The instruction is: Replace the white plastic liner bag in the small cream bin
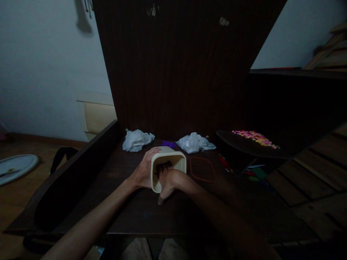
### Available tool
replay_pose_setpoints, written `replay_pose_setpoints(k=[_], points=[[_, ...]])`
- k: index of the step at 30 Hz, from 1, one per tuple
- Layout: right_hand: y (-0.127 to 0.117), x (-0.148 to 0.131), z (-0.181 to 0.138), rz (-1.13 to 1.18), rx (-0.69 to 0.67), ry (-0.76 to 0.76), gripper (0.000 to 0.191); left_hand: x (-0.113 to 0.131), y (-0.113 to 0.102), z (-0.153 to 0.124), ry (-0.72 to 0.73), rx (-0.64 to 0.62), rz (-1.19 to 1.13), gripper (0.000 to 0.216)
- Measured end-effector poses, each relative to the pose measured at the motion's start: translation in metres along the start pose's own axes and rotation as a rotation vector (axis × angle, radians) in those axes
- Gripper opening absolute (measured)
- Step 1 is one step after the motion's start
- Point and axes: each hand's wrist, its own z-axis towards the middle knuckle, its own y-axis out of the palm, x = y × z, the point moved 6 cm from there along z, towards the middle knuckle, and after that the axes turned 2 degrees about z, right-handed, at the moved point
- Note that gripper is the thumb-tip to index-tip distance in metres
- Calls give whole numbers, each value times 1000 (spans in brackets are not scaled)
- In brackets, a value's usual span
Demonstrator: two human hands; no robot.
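Forearms (94, 218) foremost, my left hand (143, 169) grips the tub (180, 162); inside, my right hand (170, 178), hold unclear, could shove it loose.

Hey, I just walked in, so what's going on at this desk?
Someone's left hand is holding a cream container, its mouth turned toward them. Their right hand reaches inside, where something dark shows, too dim to identify. A reddish-brown loop lies on the desk to the right, and two crumpled white bags sit behind.
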Motion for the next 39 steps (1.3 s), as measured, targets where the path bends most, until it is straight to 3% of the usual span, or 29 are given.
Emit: replay_pose_setpoints(k=[5, 7, 11, 13, 18, 24, 29, 32, 36, 39], points=[[-4, -10, -1, -19, -43, -100, 76, 0, 0, -2, 8, -8, -31, 120], [-2, -14, -5, 16, 3, -166, 68, 1, -1, -2, 15, 13, -37, 116], [-4, -22, -18, 116, 273, -319, 94, -4, -2, -2, -46, 16, -65, 112], [-4, -24, -30, 187, 355, -320, 107, -9, -4, -3, -84, 14, -82, 113], [-1, -32, -70, 223, 352, -301, 113, -16, -8, -5, -122, -6, -105, 109], [12, -20, -102, 200, 248, -195, 110, -11, -8, -1, -96, -66, -76, 126], [15, -4, -84, 136, 165, -87, 109, -4, -6, 6, -24, -35, -58, 124], [8, -1, -59, 98, 87, -77, 110, -1, -5, 8, 7, -24, -30, 120], [1, 2, -22, -2, -94, -62, 97, 1, -5, 6, 11, -8, -15, 119], [-3, 2, 2, -12, -137, -70, 102, 1, -6, 3, -7, 9, -37, 121]])
